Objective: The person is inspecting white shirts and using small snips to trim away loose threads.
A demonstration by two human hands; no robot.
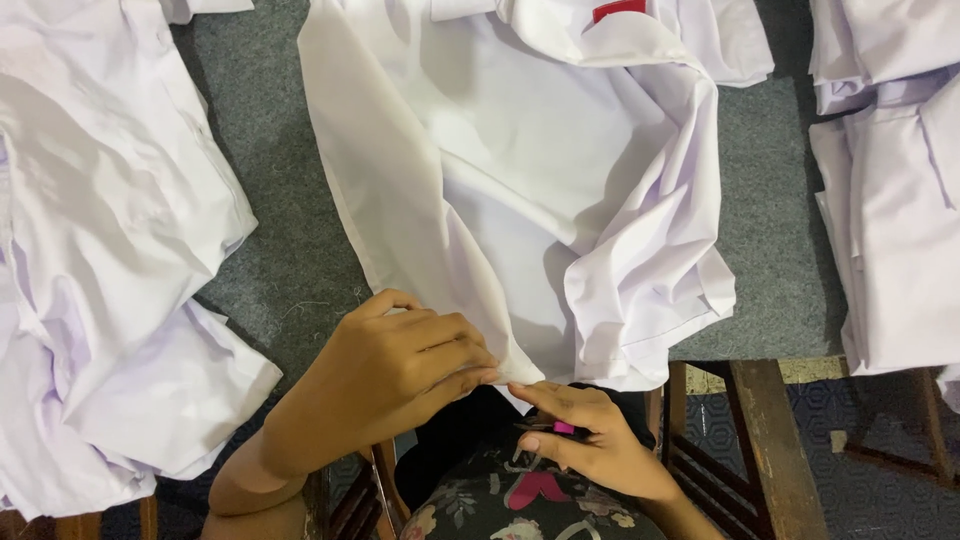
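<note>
A white shirt (520, 170) lies spread and crumpled on a grey felt-covered table (300, 250). My left hand (400, 365) pinches the shirt's lower hem at the table's near edge. Just right of it, my right hand (585, 440) touches the same hem with a fingertip while holding a small thread clipper with a pink handle (562, 428). The clipper's blades are hidden by my fingers. A red label (618, 9) shows at the shirt's collar at the top.
More white garments are piled at the left (100, 250) and the right (890, 200) of the table. Below the table's edge are a wooden frame (770, 440) and a dark patterned floor. My lap shows floral fabric (500, 505).
</note>
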